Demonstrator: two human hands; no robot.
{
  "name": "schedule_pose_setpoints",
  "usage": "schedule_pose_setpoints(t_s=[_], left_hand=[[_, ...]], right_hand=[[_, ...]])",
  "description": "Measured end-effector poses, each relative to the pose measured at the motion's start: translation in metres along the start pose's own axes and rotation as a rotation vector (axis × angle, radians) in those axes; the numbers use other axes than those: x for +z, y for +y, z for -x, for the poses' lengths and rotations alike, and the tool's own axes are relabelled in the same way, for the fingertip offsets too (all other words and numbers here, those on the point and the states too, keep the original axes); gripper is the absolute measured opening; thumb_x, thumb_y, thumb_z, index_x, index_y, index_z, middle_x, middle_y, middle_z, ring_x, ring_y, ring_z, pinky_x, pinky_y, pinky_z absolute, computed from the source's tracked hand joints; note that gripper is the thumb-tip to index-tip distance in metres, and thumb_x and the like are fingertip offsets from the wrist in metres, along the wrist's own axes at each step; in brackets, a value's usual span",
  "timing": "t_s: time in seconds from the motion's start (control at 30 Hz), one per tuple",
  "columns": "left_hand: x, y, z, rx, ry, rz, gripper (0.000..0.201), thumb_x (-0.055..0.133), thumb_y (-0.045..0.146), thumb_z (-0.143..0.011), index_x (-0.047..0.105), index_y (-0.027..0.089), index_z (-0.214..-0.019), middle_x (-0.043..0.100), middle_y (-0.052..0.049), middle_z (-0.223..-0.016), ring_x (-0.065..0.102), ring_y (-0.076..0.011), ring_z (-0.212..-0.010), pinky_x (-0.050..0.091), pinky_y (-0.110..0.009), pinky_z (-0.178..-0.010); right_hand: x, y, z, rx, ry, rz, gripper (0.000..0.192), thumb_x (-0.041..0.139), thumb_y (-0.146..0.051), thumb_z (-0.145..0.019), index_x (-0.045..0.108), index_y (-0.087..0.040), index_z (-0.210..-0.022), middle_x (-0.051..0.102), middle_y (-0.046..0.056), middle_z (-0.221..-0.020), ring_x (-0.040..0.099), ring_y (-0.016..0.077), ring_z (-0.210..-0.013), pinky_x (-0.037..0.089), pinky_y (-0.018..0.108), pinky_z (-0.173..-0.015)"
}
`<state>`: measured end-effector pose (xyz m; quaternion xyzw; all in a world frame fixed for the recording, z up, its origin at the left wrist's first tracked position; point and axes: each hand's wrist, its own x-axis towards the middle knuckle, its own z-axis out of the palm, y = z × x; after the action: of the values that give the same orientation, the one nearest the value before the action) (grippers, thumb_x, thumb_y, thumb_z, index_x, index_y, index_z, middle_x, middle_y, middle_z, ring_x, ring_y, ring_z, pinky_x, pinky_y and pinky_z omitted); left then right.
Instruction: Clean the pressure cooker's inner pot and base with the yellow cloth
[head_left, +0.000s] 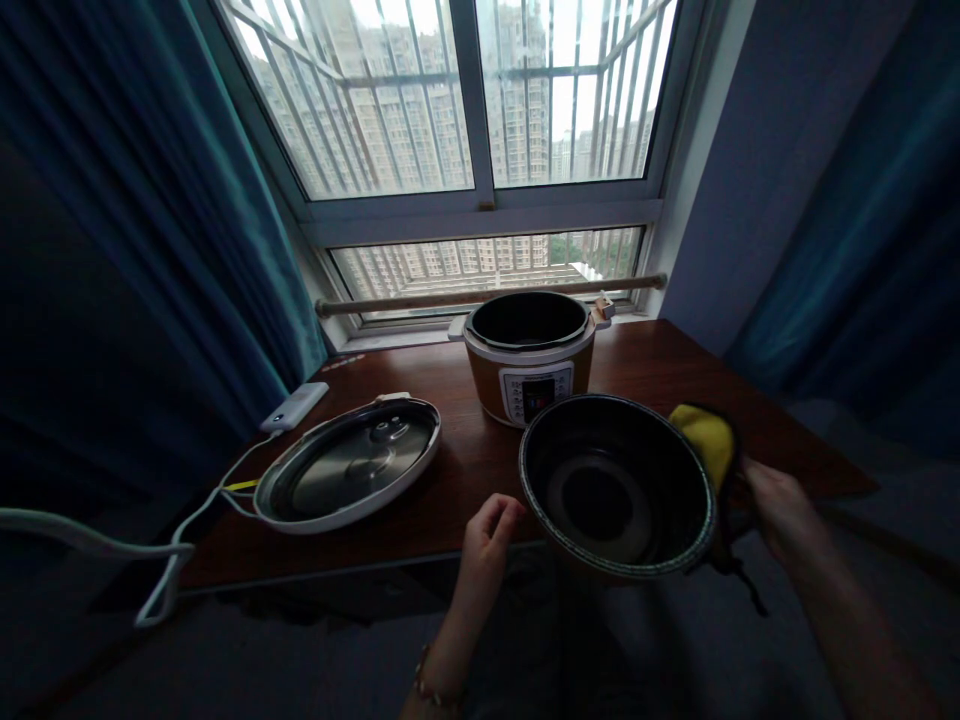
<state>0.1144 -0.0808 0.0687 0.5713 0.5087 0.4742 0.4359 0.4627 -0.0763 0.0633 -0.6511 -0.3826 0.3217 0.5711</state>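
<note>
A dark inner pot (600,500) with a speckled rim is held up over the table's front edge, tilted so its hollow faces me. At its right side my right hand (780,505) is closed on the pot, with a yellow cloth (705,440) edged in black between; a dark cord dangles below. My left hand (491,530) is beside the pot's left rim, fingers curled in with nothing visible in them; whether it touches the pot I cannot tell. Behind stands an electric pressure cooker (529,360), brown and white, its top uncovered and a dark cavity showing.
The cooker's round lid (345,465) lies underside up at the left of the wooden table (465,470). A white power strip (296,405) sits behind it, and a white cable (75,535) runs off left. A barred window (480,100) is at the back, between blue curtains (165,170).
</note>
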Motion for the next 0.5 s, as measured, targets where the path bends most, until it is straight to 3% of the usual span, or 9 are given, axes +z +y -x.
schedule_pose_setpoints(t_s=[0.07,0.13,0.27,0.5], left_hand=[[0.001,0.001,-0.002,-0.017,-0.051,0.036,0.030,0.050,0.043,-0.082,0.057,0.016,-0.071,0.055,0.000,-0.069,0.051,-0.0154,-0.072,0.039,-0.024,-0.069],[0.003,0.001,-0.002,-0.044,-0.090,0.081,0.029,0.052,0.043,-0.081,0.057,0.016,-0.073,0.056,0.000,-0.070,0.052,-0.0153,-0.073,0.039,-0.024,-0.070],[0.010,0.001,-0.002,-0.117,-0.126,0.203,0.027,0.058,0.042,-0.077,0.056,0.015,-0.075,0.058,-0.001,-0.072,0.055,-0.0159,-0.073,0.041,-0.024,-0.069],[0.011,0.002,-0.005,-0.163,-0.126,0.247,0.027,0.065,0.040,-0.072,0.055,0.015,-0.071,0.057,0.000,-0.069,0.055,-0.0142,-0.070,0.043,-0.023,-0.066]], right_hand=[[0.008,0.001,-0.002,0.054,0.020,-0.024,0.031,0.061,-0.044,-0.075,0.068,-0.017,-0.090,0.069,0.006,-0.092,0.062,0.0221,-0.092,0.051,0.031,-0.076],[0.014,-0.002,-0.003,0.061,0.007,-0.035,0.037,0.067,-0.042,-0.068,0.067,-0.019,-0.096,0.069,0.005,-0.097,0.062,0.0217,-0.095,0.051,0.028,-0.076],[0.019,-0.011,-0.005,0.091,-0.067,-0.011,0.050,0.072,-0.042,-0.062,0.061,-0.019,-0.104,0.068,0.005,-0.094,0.065,0.0204,-0.081,0.051,0.025,-0.062],[0.019,-0.015,-0.012,0.145,-0.201,0.032,0.034,0.069,-0.035,-0.063,0.060,-0.017,-0.091,0.069,0.004,-0.083,0.065,0.0184,-0.070,0.050,0.024,-0.058]])
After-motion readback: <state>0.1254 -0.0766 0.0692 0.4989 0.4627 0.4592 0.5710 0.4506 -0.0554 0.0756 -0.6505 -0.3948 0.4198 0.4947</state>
